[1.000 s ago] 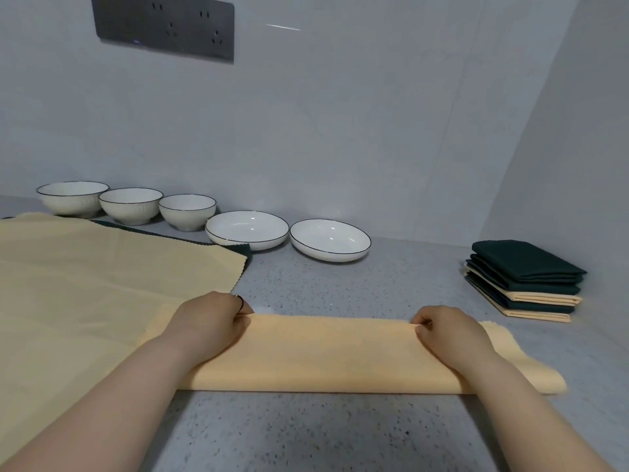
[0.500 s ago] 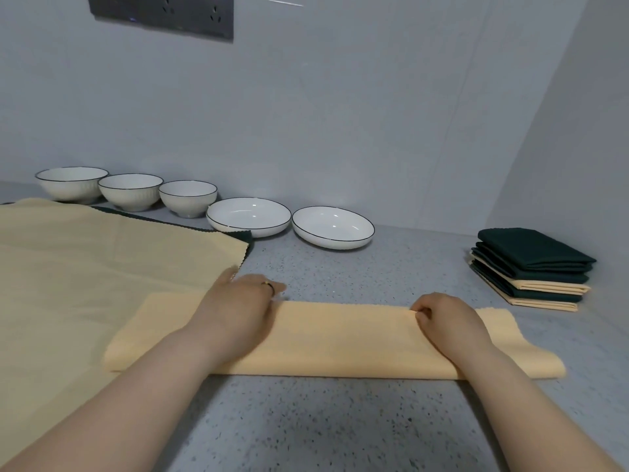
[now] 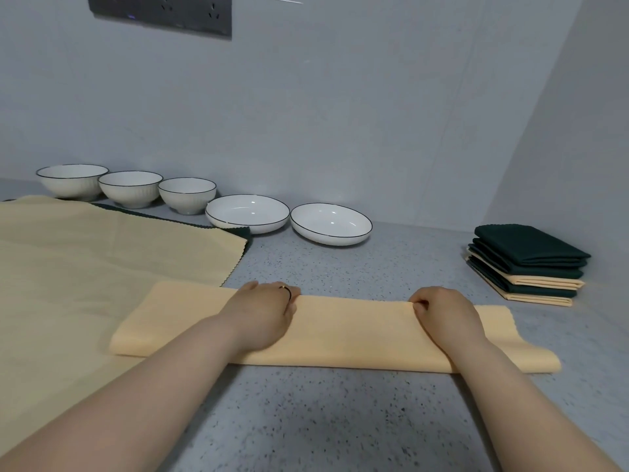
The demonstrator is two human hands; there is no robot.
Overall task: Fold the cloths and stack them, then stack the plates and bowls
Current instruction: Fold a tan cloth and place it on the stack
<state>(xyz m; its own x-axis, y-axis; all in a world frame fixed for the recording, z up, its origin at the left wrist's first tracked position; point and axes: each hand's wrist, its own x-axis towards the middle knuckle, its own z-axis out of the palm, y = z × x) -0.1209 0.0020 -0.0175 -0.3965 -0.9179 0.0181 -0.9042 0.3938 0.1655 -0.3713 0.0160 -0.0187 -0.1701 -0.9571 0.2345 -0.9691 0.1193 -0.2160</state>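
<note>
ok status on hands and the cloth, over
Left hand flat on the folded yellow cloth, right hand pinching its far edge. Cloth lies in a long strip, not yet stacked. Its left end overlaps the spread cloth.

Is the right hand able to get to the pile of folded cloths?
Probably yes: only bare counter lies between the right hand and the stack of folded cloths, though it pinches the yellow cloth.
</note>
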